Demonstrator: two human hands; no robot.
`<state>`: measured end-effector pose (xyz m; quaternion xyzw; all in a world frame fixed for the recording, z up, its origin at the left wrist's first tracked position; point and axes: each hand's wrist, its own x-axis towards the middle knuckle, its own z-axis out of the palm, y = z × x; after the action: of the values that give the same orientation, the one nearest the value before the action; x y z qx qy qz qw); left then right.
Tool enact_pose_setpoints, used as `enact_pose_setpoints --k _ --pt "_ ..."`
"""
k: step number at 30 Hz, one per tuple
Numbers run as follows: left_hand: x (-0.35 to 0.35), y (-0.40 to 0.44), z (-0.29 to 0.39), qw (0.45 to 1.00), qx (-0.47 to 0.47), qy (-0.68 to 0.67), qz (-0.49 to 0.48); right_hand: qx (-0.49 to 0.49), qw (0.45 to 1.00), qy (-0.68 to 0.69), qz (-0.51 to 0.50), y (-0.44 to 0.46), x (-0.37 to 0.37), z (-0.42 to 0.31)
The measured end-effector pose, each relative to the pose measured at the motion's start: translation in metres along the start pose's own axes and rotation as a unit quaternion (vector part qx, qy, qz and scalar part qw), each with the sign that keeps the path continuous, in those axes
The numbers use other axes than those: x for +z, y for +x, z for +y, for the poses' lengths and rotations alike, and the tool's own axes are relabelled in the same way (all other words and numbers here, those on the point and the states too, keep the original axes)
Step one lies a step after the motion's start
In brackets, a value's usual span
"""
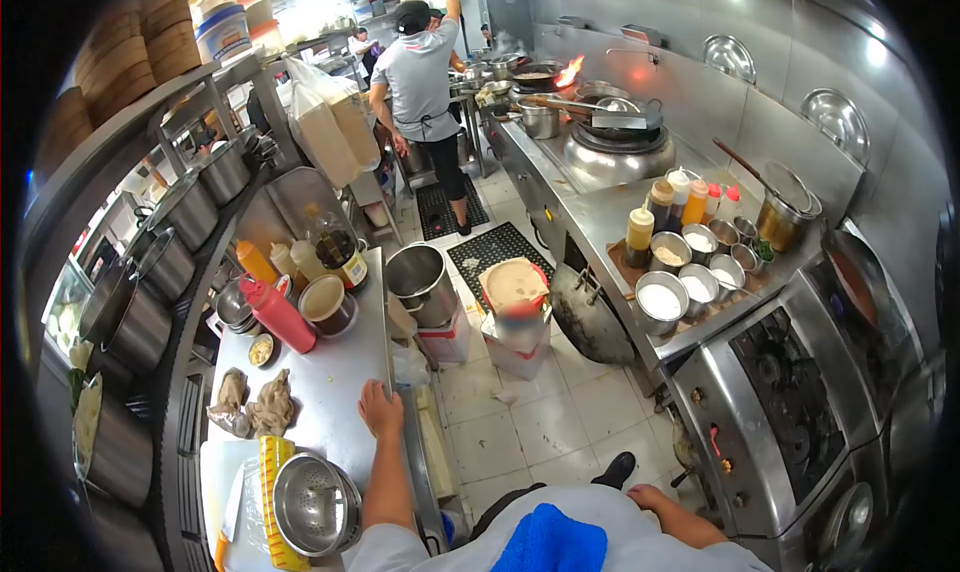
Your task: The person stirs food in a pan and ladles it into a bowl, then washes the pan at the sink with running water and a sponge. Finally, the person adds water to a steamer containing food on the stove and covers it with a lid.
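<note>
- Steel worktop (343,407): at its near end a colander (317,507), a yellow-patterned wrapper (276,462) and an orange-handled knife (234,502) are laid.
- Low beside the body, near the range (718,427), the right hand (652,500) is held; whether its fingers are apart or together cannot be told.
- On the worktop's edge the left hand (381,412) is rested, thumb apart from the fingers.
- Brown bundles (271,407) and a red squeeze bottle (278,315) are placed beyond.
- Far off, a co-worker (420,72) is seen with one arm raised, near a flame (570,72).
</note>
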<state>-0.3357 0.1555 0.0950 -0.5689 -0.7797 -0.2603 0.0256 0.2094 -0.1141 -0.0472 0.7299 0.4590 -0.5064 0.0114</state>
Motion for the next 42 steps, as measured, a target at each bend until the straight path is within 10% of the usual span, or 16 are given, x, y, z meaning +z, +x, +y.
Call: enact_pose_setpoints --k 27,29,33,37,42 --pt "0.000 0.001 -0.002 1.000 -0.006 -0.008 -0.003 -0.014 1.000 0.019 -0.010 -0.001 -0.010 -0.015" --pt "0.000 0.004 0.000 1.000 -0.012 0.016 -0.017 -0.125 0.988 0.088 0.008 0.000 -0.020 -0.054" --pt "-0.002 0.000 0.003 1.000 0.000 0.014 0.012 -0.229 0.913 0.272 -0.199 -0.084 -0.079 -0.222" --pt "-0.003 0.002 0.003 1.000 -0.007 0.006 -0.010 -0.541 0.710 0.185 -0.411 -0.162 -0.118 -0.323" --pt "0.001 0.002 -0.004 1.000 0.000 -0.009 -0.006 -0.593 0.643 0.091 -0.476 -0.207 -0.118 -0.360"
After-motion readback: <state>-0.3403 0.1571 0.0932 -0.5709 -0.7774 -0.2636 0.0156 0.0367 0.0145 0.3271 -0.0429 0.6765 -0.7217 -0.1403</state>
